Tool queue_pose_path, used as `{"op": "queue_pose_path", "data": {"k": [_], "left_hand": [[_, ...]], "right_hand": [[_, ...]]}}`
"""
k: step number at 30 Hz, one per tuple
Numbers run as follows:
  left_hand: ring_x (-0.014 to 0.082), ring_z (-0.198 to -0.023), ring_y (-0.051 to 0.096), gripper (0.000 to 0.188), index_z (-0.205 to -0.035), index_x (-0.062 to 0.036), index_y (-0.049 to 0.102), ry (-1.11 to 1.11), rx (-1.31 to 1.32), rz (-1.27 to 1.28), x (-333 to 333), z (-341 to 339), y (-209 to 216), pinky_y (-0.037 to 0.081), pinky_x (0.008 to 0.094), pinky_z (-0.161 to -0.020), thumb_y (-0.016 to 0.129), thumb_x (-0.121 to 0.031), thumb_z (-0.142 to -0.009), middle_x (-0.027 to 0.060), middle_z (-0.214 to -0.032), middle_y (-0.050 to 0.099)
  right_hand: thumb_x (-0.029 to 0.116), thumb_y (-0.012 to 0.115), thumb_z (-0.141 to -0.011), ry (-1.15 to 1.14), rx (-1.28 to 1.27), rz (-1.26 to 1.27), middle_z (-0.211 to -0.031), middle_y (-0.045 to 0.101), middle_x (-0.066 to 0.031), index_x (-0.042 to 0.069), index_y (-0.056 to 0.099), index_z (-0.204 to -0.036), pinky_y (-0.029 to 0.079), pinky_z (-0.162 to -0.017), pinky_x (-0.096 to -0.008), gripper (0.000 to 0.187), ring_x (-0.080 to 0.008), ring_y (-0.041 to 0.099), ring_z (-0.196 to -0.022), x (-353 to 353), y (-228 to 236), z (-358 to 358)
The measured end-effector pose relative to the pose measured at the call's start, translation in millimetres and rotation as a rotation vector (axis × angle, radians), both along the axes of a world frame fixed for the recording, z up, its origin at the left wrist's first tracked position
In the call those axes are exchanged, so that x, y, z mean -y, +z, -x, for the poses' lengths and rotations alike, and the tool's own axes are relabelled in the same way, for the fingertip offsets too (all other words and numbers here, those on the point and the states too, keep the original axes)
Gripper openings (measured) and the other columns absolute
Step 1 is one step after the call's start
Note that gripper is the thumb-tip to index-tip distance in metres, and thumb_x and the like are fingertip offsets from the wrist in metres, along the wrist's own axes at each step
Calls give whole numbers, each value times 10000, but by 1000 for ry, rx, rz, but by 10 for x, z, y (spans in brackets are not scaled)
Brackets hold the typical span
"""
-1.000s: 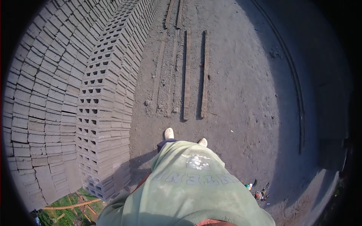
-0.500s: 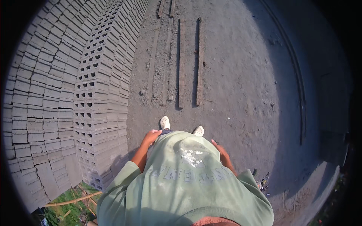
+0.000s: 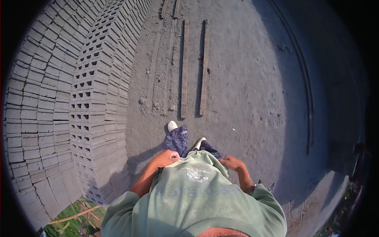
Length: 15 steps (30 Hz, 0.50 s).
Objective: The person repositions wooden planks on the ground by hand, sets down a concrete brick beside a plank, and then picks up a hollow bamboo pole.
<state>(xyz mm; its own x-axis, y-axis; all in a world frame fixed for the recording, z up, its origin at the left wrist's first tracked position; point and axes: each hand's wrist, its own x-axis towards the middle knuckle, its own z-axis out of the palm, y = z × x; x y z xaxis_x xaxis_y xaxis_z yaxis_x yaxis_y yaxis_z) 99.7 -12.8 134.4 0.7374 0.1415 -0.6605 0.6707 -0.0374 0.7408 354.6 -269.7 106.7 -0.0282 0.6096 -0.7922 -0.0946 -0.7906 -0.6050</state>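
Note:
My left hand (image 3: 166, 158) is closed on the hem at the left side of the pale green T-shirt (image 3: 189, 213) I wear. At the opposite side, my right hand (image 3: 233, 162) pinches the same hem. Between the two hands the cloth bulges forward, and some of the fingers are hidden against it. Below the hem show dark patterned trousers (image 3: 176, 139) and white clogs (image 3: 172, 126) on my feet.
Grey hollow concrete blocks (image 3: 82, 106) are stacked in long rows along the left. Two wooden planks (image 3: 204, 71) lie ahead on the dusty ground (image 3: 244, 87). Long dark poles (image 3: 304, 67) lie in shade at the right. Green plants (image 3: 71, 221) show at the lower left.
Both hands have come inward and now grip the shirt hem, drawing it up and forward. More of the trousers shows. One foot has shifted back.

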Motion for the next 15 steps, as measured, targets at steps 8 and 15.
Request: {"op": "queue_pose_path", "data": {"k": [8,15], "left_hand": [[155,-616,655,318,-1008,-29,634,-387,-115,112,-951,-983,-2154,524,279,-583,666,-251,-782,92,-762,679],[313,-960,607,588,-1188,-6,522,657,-213,-500,-1823,-1738,-5635,463,373,-841,685,-344,-735,191,-1032,631]], "right_hand": [[443,571,-807,791,525,200,-755,672,-118,65,689,-810,498,-664,-388,396,-276,650,-727,-820,-1029,-328],[456,695,-725,49,717,-38,-954,642,-235,-36,601,-1088,475,-848,-404,619,-348,612,-966,-2443,-4298,-1041]]}}
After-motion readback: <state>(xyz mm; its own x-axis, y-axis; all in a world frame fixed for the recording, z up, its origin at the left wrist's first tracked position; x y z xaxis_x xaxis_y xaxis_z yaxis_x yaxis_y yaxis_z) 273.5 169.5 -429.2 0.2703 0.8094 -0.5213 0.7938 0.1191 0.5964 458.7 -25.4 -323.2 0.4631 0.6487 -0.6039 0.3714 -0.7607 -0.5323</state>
